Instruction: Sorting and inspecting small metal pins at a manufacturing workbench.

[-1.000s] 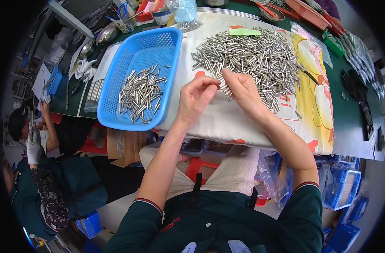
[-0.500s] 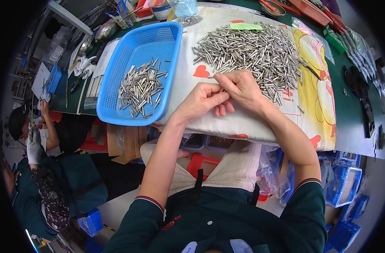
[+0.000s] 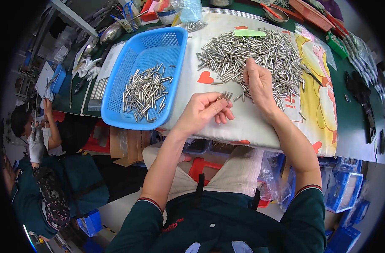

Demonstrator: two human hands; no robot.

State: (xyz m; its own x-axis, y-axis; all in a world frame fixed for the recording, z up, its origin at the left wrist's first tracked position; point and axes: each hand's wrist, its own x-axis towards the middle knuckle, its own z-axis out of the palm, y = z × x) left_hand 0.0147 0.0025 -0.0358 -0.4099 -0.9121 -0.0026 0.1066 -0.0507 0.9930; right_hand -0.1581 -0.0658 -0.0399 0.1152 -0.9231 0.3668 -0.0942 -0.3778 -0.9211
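Observation:
My left hand (image 3: 204, 110) is closed around a small bunch of short metal pins (image 3: 226, 96), whose ends stick up past the thumb and forefinger. It hovers over the near part of the cloth-covered work surface. To its right and farther off, my right hand (image 3: 260, 85) is at the near edge of a large heap of the same silvery pins (image 3: 228, 52). Its thumb points up against the curled fingers; what they pinch, if anything, is hidden. A blue plastic basket (image 3: 110, 90) left of my hands holds a smaller pile of pins (image 3: 145, 93).
A green paper slip (image 3: 249, 33) lies on the heap. Black-handled pliers (image 3: 312, 76) rest right of it. Bagged parts (image 3: 194, 25) and a metal bowl (image 3: 277, 14) stand at the back. A co-worker's gloved hand (image 3: 36, 145) shows at far left.
My hands, together before, have come apart. The right has moved away to the heap's near edge, and the pins in my left hand now show. The whole view has shifted slightly.

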